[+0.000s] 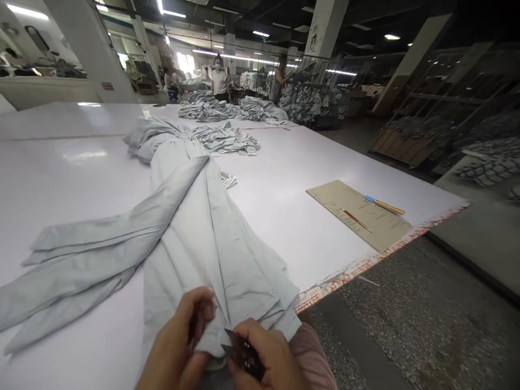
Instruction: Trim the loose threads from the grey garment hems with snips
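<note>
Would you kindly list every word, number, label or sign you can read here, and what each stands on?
No text is legible.
Brown sheet: rows of small marks, too small to read.
Table edge: red markings, unreadable.
Left pillar: reddish sign, too small to read.
Upper-middle pillar: dark marks, too blurred.

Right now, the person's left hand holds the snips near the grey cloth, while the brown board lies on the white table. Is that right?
Not quite: the head view shows the snips in the right hand, near the grey cloth; the brown board does lie on the white table.
</note>
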Action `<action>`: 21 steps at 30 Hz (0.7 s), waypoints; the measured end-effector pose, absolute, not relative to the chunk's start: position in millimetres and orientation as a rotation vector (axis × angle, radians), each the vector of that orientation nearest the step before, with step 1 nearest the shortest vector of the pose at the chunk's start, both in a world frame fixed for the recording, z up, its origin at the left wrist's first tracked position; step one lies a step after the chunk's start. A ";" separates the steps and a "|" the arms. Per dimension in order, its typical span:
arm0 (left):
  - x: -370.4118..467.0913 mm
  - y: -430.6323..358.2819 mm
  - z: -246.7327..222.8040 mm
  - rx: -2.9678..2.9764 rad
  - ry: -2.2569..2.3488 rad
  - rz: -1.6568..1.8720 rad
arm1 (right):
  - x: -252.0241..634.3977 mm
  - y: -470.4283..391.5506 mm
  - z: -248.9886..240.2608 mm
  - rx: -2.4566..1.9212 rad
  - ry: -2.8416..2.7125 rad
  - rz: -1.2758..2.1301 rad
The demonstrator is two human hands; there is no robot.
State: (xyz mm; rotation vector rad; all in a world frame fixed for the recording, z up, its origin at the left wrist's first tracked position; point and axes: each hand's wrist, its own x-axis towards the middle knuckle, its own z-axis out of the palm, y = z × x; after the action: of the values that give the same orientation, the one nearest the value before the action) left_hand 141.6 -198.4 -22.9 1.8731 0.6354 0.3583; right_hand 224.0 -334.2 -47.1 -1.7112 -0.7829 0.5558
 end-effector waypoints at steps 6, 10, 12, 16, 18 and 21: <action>142.3 -203.3 -24.6 1.682 0.485 0.322 | 219.4 -341.7 -51.5 -1.856 -0.715 0.580; 135.4 -204.8 -32.6 1.811 0.486 0.307 | 215.4 -347.5 -53.9 -1.921 -0.819 0.476; 133.6 -206.6 -34.7 1.866 0.512 0.349 | 213.1 -348.4 -55.5 -1.939 -0.913 0.385; 134.4 -208.3 -34.0 1.952 0.458 0.463 | 211.4 -350.0 -56.4 -1.999 -0.958 0.248; 135.3 -208.2 -33.5 1.955 0.436 0.467 | 212.0 -351.5 -55.7 -2.034 -0.930 0.236; 135.7 -208.4 -34.1 1.927 0.463 0.421 | 213.1 -352.6 -55.6 -1.989 -0.918 0.328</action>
State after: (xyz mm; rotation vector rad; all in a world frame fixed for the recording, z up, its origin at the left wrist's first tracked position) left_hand 135.7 -208.4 -34.1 1.9268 0.4625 0.4210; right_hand 213.1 -352.6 -55.6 -1.9888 -0.9177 0.3281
